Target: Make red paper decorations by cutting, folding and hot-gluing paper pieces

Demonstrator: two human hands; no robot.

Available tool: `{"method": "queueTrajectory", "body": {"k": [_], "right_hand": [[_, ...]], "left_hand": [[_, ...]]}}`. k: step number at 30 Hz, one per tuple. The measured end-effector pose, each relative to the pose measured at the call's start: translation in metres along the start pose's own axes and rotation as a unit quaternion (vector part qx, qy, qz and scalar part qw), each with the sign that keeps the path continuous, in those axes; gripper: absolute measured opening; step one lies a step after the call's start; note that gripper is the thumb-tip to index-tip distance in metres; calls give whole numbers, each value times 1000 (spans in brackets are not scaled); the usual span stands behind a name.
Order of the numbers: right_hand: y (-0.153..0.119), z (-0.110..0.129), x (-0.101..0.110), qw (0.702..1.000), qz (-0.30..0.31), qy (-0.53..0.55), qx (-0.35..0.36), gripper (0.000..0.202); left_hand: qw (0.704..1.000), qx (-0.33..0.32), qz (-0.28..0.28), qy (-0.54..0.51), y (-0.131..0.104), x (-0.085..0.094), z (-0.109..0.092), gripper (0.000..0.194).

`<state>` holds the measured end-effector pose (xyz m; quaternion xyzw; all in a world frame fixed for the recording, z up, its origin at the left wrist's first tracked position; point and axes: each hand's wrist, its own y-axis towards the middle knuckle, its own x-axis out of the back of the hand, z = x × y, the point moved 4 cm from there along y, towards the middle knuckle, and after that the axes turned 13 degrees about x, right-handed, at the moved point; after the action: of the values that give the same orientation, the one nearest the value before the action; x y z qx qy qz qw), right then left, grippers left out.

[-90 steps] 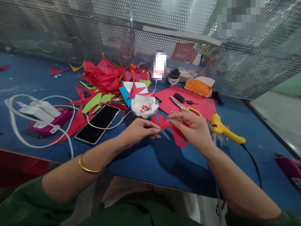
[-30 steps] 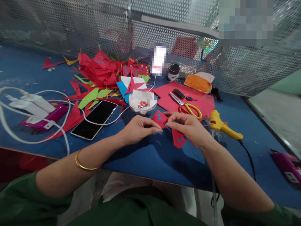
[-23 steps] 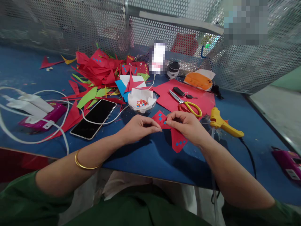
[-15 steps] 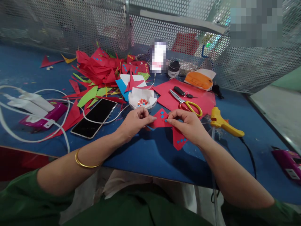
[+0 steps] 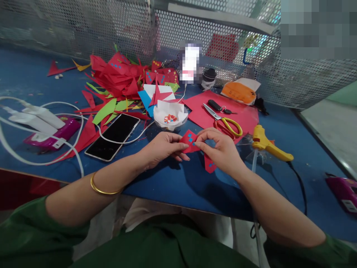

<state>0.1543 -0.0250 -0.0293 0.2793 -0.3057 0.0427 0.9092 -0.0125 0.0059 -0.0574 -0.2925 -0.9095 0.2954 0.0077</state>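
Note:
A red paper piece [image 5: 189, 138] with small blue squares on it is pinched between the thumb and fingers of my left hand [image 5: 167, 147]. My right hand [image 5: 216, 146] has thumb and index finger closed together at the paper's right edge, at a small blue square [image 5: 194, 143]. Below my right hand a second red paper piece [image 5: 209, 165] with blue squares shows, partly hidden. Just beyond my hands sits a clear bowl [image 5: 170, 121] lined with white paper, holding small red, white and blue bits.
Yellow-handled scissors [image 5: 232, 127] lie on red sheets [image 5: 249, 113]. A yellow glue gun [image 5: 272, 145] is at right. A black phone [image 5: 114, 137], white cables and a heap of red paper [image 5: 119, 80] are at left. A perforated metal screen [image 5: 97, 33] stands behind.
My left hand has shifted its hold, with its lower fingers now showing beneath the red paper. The paper has tilted a little. The whole view has shifted slightly.

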Motion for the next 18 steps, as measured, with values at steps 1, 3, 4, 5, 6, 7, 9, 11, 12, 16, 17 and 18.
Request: {"method": "queueTrajectory", "body": {"k": [1, 3, 4, 5, 6, 7, 9, 11, 12, 16, 17, 18], "right_hand": [[-1, 0, -1, 1000, -2, -2, 2, 10], [-2, 1, -3, 1000, -6, -12, 4, 10], [-2, 1, -3, 1000, -9, -22, 4, 11], [-2, 2, -4, 999, -12, -33, 4, 11], [-3, 2, -5, 999, -15, -44, 6, 11], [-3, 2, -6, 998, -19, -52, 7, 11], [-4, 3, -7, 998, -26, -59, 11, 12], [-4, 4, -9, 998, -29, -62, 12, 12], [-4, 4, -9, 997, -29, -64, 12, 12], [-5, 4, -11, 997, -28, -76, 11, 12], [-5, 4, -11, 997, -28, -77, 10, 12], [-5, 4, -12, 997, -28, -77, 9, 12]], "left_hand": [[1000, 0, 1, 2, 0, 0, 0, 10], [1000, 0, 0, 6, 0, 0, 0, 9], [1000, 0, -1, 6, 1, 0, 0, 10], [1000, -1, -2, 6, 1, 1, 0, 10], [1000, -2, -2, 5, 1, 1, 1, 11], [1000, -3, -2, 4, 2, 1, 1, 11], [1000, -3, -1, 4, 2, 1, 1, 10], [1000, -2, -3, 5, 1, 1, 1, 10], [1000, -1, -4, 5, 1, 1, 1, 10], [1000, 1, -6, 8, 0, 0, -1, 8], [1000, 2, -7, 8, 0, 0, -1, 8], [1000, 3, -8, 7, 0, 0, -1, 8]]}}
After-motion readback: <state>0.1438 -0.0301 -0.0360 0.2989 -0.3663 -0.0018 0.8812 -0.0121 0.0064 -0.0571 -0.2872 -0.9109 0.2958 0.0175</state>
